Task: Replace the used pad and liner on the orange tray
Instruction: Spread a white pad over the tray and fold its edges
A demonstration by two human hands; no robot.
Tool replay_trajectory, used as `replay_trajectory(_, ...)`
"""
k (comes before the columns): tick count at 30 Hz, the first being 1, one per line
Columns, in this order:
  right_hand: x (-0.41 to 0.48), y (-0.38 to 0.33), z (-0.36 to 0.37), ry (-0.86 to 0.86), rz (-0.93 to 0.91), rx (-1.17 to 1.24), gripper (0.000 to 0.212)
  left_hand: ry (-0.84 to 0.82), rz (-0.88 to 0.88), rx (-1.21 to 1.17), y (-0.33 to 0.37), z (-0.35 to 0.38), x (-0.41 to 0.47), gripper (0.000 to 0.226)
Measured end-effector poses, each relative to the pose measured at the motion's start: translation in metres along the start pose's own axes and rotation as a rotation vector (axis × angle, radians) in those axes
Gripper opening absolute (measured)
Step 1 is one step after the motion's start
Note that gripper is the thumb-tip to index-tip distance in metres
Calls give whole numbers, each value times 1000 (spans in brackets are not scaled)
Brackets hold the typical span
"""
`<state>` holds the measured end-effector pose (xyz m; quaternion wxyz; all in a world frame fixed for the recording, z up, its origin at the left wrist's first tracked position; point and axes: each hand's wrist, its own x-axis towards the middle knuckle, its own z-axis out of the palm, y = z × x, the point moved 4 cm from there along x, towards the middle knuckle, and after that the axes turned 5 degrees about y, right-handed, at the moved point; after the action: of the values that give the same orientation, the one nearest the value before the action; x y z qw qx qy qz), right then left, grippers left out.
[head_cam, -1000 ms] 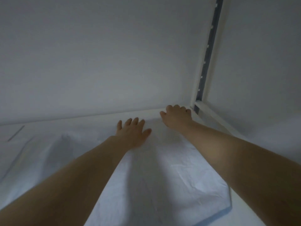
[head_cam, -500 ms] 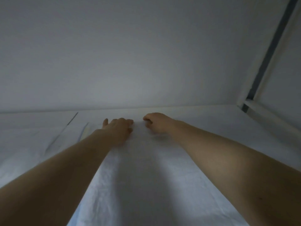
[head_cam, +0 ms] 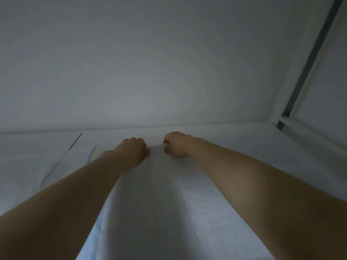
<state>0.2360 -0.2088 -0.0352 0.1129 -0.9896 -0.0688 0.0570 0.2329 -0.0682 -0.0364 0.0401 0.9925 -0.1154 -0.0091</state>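
Close to the camera, two bare arms reach forward, one on each side. Between them lies a white pad [head_cam: 159, 207] with a bit of pale blue in it. It runs from the bottom of the view up to the hands, and it is flat with small wrinkles. To the left of the left arm lies a thin sheet [head_cam: 75, 166] with a dark line along its edge. Further out, the left hand [head_cam: 133, 149] and the right hand [head_cam: 176, 145] are near each other but not touching. Both have curled fingers and grip the far edge of the pad, which is lifted a little between them. The pad rests on a white surface [head_cam: 244, 139]. Behind the hands is a plain white wall [head_cam: 150, 72]. Far to the right, a white frame [head_cam: 293, 87] with a grey strip goes up the corner.
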Motion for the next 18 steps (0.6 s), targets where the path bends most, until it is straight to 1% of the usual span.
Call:
replay_trajectory(9, -10, -5, -12, 1, -6, -12, 32, 46, -15, -67, 1, -10, -5, 36)
replay_trajectory(15, -12, -5, -9, -17, -3, -1, 30, 40, -91, -137, -13, -4, 0, 40)
replay_trajectory(18, -11, -5, -4, -6, -3, -21, 32, 41, -112, -111, -14, 0, -2, 43)
